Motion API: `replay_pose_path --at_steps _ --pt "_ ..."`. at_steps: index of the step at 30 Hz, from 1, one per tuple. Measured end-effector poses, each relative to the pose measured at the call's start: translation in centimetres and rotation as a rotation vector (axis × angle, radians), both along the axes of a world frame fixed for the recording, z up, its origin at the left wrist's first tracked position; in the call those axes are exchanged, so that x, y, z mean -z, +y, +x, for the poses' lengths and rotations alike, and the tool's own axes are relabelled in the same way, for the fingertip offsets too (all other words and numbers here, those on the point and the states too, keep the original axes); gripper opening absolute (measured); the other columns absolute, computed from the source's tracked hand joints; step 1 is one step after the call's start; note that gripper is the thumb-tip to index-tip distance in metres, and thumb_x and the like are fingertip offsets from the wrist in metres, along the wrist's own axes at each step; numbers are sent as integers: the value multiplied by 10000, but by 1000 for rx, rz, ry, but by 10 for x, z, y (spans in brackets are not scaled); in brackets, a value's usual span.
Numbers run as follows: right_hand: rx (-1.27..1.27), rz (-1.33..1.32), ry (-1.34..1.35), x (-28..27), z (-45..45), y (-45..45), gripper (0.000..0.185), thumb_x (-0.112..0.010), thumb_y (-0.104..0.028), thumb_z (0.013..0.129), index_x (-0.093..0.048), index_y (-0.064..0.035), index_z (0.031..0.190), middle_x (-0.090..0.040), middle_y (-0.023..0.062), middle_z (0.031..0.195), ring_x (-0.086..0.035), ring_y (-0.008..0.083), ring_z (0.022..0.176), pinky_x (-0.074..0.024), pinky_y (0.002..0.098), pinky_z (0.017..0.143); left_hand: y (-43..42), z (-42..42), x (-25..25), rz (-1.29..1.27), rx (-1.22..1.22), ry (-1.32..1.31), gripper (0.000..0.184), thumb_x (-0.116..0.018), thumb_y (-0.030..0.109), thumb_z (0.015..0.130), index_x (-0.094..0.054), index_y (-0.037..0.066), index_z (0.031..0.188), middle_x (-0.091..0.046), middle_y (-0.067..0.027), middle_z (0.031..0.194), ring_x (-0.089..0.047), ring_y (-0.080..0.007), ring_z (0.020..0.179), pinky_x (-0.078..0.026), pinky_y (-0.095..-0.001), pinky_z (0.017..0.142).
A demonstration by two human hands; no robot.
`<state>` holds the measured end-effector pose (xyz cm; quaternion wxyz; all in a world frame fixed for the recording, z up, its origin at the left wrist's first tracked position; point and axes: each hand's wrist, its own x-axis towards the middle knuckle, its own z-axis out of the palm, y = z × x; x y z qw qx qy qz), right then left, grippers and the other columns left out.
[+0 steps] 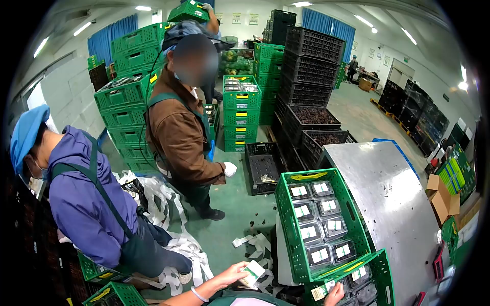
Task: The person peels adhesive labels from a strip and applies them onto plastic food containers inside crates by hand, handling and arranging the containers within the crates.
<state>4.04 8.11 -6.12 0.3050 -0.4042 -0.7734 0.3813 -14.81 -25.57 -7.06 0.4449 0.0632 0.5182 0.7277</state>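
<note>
My left hand (pixel 232 276) is closed on a stack of labels (pixel 253 272), white with green print, held over the floor left of the crates. My right hand (pixel 334 295) reaches over the nearer green crate (pixel 387 278), its fingers pinched by a small printed label (pixel 319 292). Whether that label touches a box is unclear. Several clear-lidded boxes (pixel 359 274) with dark contents lie in this crate. Beyond it, a second green crate (pixel 284 224) holds two rows of similar boxes (pixel 333 225) with white-and-green labels on their lids.
A metal table (pixel 390 194) stands on the right. A person in a brown jacket (pixel 178 127) and one in purple (pixel 87 188) are on the left. White paper strips (pixel 186 250) litter the floor. Black crates (pixel 312 61) and green crates (pixel 241 117) stand stacked behind.
</note>
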Motion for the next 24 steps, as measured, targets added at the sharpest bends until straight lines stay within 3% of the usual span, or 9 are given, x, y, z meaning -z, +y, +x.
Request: replay_pose_path --at_steps 9,11,12,13,15,16,19,22,24 --pt "-2 12 -10 1 0 5 250 -457 -207 887 -570 2 809 -583 107 690 -503 205 620 -426 327 596 -18 12 -12 -102 -118 56 347 -548 73 841 -446 36 1171 -580 -36 1025 -562 -102 898 -449 -250 769" --pt "-95 270 -442 28 3 31 167 -514 -63 789 -615 -6 908 -613 102 862 -580 219 804 -467 309 739 -22 16 -10 -86 -148 60 453 -531 8 823 -398 27 1256 -520 -66 1149 -503 -130 1041 -400 -264 880" --pt "-84 517 -215 44 5 32 160 -480 -58 759 -608 -9 843 -622 97 741 -567 193 639 -466 311 590 -23 18 -7 -80 -156 68 463 -522 -11 816 -395 25 1260 -504 -69 1170 -486 -136 1067 -383 -268 904" --pt "-85 514 -222 49 7 32 160 -480 -58 759 -608 -9 843 -622 97 741 -567 193 639 -466 311 590 -23 19 -6 -71 -157 79 474 -514 -30 809 -393 23 1265 -489 -72 1191 -469 -143 1093 -365 -272 928" --pt "-13 253 -358 47 12 29 205 -455 -118 821 -604 -16 919 -594 120 925 -545 243 875 -432 336 791 -23 22 -22 -91 -144 111 465 -507 -38 806 -404 21 1256 -486 -71 1196 -468 -140 1093 -370 -268 923" --pt "-80 375 -522 94 28 54 208 -441 -139 830 -594 -18 900 -587 123 918 -542 249 852 -431 334 778 -22 23 -28 -111 -139 152 458 -500 -46 802 -416 19 1247 -484 -69 1200 -467 -137 1093 -375 -264 918" --pt "-35 357 -468 110 32 60 189 -447 -133 839 -581 -31 924 -579 112 920 -538 241 833 -432 332 766 -24 25 -28 -137 -121 166 404 -488 -45 805 -469 18 1203 -510 -63 1164 -483 -123 1051 -391 -251 887" --pt "-25 544 -590 59 13 28 182 -468 -146 845 -569 -47 960 -574 96 927 -538 225 820 -437 325 750 -28 27 -23 -186 -68 193 312 -486 -18 824 -524 12 1132 -547 -49 1085 -500 -103 980 -407 -237 840" --pt "-44 532 -586 75 21 35 186 -488 -159 841 -565 -52 971 -572 92 918 -539 218 820 -439 320 746 -28 28 -24 -210 -61 212 273 -487 -5 833 -537 10 1102 -555 -41 1046 -504 -96 947 -411 -236 820"
